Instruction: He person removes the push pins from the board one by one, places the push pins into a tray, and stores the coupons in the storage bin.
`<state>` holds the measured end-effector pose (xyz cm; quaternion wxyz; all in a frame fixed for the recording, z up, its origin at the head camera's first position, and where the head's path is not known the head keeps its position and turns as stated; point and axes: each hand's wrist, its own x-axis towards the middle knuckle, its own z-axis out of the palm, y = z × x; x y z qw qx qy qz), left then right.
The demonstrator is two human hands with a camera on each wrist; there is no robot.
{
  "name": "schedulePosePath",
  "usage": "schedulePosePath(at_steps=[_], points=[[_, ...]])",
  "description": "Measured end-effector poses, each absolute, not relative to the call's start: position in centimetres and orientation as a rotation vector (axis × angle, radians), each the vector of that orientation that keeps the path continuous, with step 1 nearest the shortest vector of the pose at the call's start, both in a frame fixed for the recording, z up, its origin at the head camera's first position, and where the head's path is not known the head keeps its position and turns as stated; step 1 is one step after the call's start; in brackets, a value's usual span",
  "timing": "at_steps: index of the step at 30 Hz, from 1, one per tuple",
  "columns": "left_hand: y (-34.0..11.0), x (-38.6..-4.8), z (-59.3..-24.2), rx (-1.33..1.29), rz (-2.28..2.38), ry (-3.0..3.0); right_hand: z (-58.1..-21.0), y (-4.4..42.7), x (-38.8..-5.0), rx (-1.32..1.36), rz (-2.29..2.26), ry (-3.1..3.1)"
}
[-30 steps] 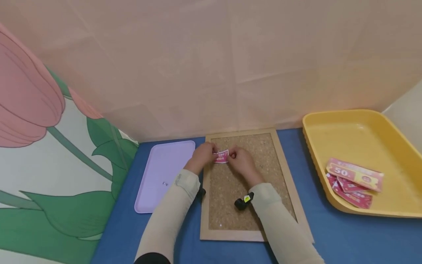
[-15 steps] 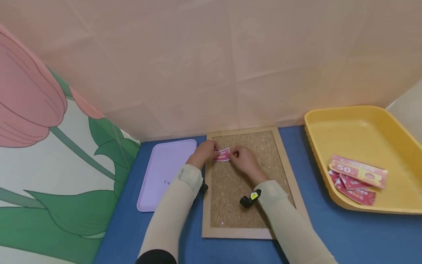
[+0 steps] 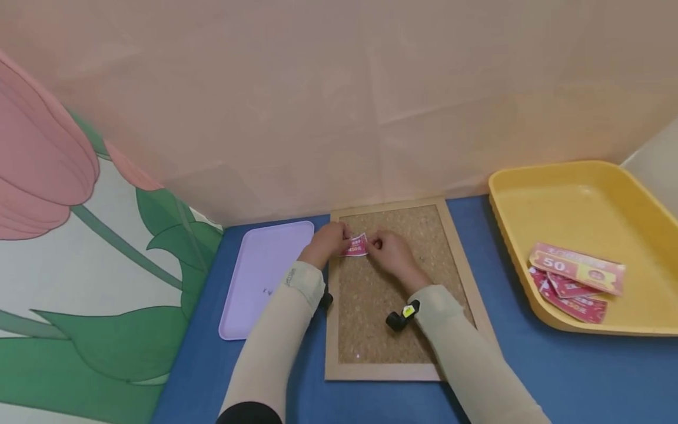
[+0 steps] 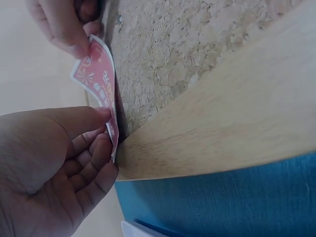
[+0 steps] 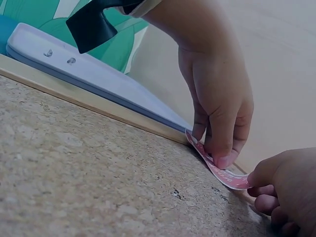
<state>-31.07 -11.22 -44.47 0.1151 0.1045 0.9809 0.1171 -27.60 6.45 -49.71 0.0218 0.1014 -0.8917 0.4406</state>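
Observation:
A small pink-red paper coupon with a white border lies at the upper left of a wood-framed cork board. My left hand pinches its left end; in the left wrist view the thumb lies over the coupon near the wooden frame. The right hand pinches the other end between thumb and fingers. Between the hands the paper bows, its right end curling up off the cork in the left wrist view. Fingers cover both ends of the coupon.
Left of the board lies a flat lilac tray; two small clear pieces rest in it. A yellow tray at the right holds several pink-red coupons. Blue cloth covers the table, and a wall stands behind.
Both hands keep their pinch on the coupon at nearly the same spot, with only slight shifts of the fingers. The head view itself has moved a little.

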Motion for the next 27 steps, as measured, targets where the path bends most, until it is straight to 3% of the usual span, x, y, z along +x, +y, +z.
schedulePosePath(at_steps=[27], points=[[-10.8,-29.9,-44.6,0.548,-0.037,3.013,-48.9,6.2,-26.2,0.28,1.349,-2.723]])
